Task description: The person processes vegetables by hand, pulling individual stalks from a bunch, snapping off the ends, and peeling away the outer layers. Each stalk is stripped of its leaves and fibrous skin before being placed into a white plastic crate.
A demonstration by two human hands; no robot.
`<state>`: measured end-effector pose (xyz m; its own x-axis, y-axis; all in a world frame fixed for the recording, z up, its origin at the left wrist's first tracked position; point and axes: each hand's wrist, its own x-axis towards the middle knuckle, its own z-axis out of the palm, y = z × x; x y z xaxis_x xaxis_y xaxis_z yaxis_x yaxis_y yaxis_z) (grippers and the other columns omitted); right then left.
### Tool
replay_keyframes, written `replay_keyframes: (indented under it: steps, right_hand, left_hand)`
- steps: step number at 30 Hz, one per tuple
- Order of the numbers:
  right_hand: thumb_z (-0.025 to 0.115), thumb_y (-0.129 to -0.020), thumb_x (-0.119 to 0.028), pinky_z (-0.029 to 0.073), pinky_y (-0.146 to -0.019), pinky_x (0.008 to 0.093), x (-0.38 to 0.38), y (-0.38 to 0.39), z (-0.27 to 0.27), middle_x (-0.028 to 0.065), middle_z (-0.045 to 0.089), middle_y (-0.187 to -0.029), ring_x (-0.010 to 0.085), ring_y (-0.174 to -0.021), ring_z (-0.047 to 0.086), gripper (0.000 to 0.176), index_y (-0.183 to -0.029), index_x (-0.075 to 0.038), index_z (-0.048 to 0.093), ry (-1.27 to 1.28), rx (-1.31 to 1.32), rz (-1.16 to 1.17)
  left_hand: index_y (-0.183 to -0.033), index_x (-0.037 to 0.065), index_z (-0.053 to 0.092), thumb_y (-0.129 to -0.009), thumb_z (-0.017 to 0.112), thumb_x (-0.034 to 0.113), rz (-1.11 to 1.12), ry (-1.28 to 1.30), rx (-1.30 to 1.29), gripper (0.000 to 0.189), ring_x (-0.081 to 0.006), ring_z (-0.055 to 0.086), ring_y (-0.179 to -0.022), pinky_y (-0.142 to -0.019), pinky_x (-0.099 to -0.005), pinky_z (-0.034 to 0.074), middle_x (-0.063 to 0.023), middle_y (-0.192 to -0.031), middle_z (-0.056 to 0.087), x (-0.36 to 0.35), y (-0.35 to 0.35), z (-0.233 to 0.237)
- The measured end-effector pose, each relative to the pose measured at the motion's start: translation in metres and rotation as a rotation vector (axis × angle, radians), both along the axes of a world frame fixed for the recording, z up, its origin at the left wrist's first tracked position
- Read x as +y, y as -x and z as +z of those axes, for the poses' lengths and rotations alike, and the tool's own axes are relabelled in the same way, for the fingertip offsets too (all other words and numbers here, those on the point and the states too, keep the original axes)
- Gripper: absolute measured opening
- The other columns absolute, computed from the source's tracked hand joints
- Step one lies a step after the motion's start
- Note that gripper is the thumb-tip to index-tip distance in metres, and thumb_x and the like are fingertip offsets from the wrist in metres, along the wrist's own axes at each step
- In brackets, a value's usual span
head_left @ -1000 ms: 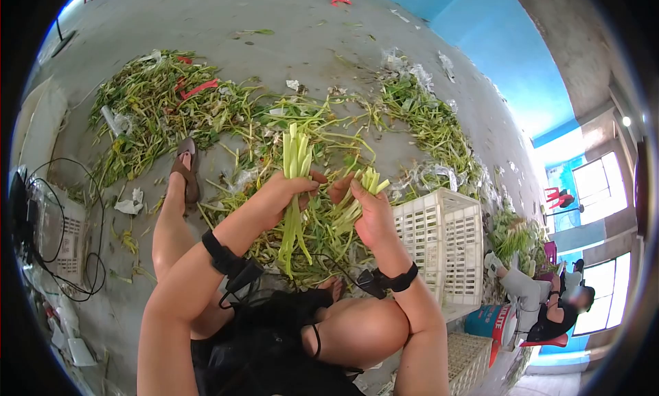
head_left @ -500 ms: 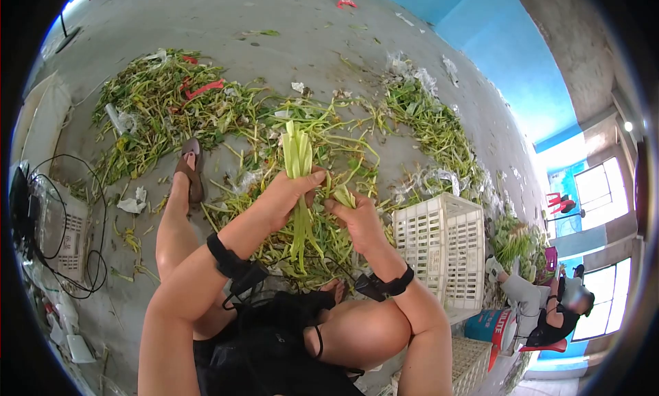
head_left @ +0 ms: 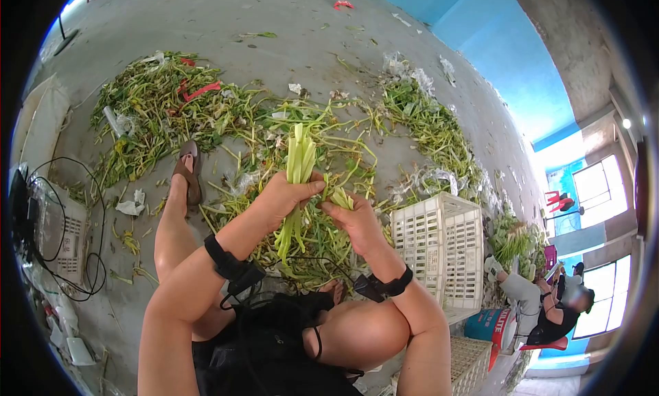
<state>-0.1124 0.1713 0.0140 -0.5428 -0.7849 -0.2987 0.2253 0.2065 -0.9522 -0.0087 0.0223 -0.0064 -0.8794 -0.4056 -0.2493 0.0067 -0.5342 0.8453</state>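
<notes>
My left hand (head_left: 292,195) is wrapped round a bunch of pale green stalks (head_left: 300,159), whose cut ends stand up above the fist while thinner ends hang below. Just to its right, my right hand (head_left: 353,221) pinches a short pale green piece (head_left: 342,199). The fingertips of both hands are close together, with bits of green between them. Beneath the hands, loose stalks and leaves (head_left: 329,258) cover the floor.
Heaps of trimmed greens (head_left: 165,107) lie ahead, with plastic scraps. A white crate (head_left: 419,238) stands at my right, near a blue-and-red bucket (head_left: 489,324). Another person (head_left: 556,317) sits farther right. Black cables (head_left: 65,224) loop at the left.
The bunch in my left hand has tilted slightly to the right at its top. My right hand has barely moved and still pinches the short piece.
</notes>
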Motion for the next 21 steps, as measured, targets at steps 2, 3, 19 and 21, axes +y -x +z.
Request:
replay_keyframes:
  steps: [2,3,19,21]
  right_hand:
    - [0.07,-0.085,-0.019,0.028,-0.05,0.0216,0.001,0.002,-0.002,-0.0075,0.052,-0.067,0.0023,-0.055,0.038,0.023,-0.101,-0.004,0.063,-0.003,0.005,0.023]
    - [0.069,-0.085,-0.019,0.028,-0.05,0.0216,0.001,0.002,-0.003,-0.0074,0.052,-0.068,0.0023,-0.055,0.038,0.023,-0.102,-0.004,0.063,0.011,0.007,0.007]
    - [0.054,-0.091,-0.016,0.044,-0.077,0.0278,0.002,0.008,0.001,0.0062,0.065,-0.097,0.0114,-0.086,0.057,0.018,-0.101,-0.002,0.06,0.127,0.038,-0.008]
    - [0.054,-0.091,-0.015,0.045,-0.074,0.0274,0.001,0.007,0.001,0.0053,0.064,-0.094,0.0106,-0.082,0.057,0.018,-0.102,-0.002,0.059,0.167,0.085,0.017]
  left_hand:
    - [-0.098,0.002,0.062,-0.084,0.068,0.01,-0.005,0.019,-0.019,0.017,-0.0087,0.049,-0.061,-0.054,-0.0239,0.04,0.0005,-0.076,0.058,0.0,0.0,0.001]
    - [-0.097,0.003,0.062,-0.084,0.068,0.01,-0.009,0.043,-0.02,0.016,-0.0087,0.049,-0.061,-0.054,-0.0238,0.04,0.0006,-0.076,0.058,0.0,0.0,0.001]
    - [-0.084,0.008,0.058,-0.089,0.064,0.028,0.052,-0.125,-0.079,0.022,-0.0103,0.046,-0.057,-0.051,-0.0266,0.038,0.0013,-0.068,0.052,0.004,0.007,-0.009]
    - [-0.081,0.009,0.056,-0.09,0.063,0.03,0.078,-0.149,-0.058,0.024,-0.0107,0.047,-0.056,-0.05,-0.027,0.038,0.0009,-0.067,0.052,0.004,0.006,-0.011]
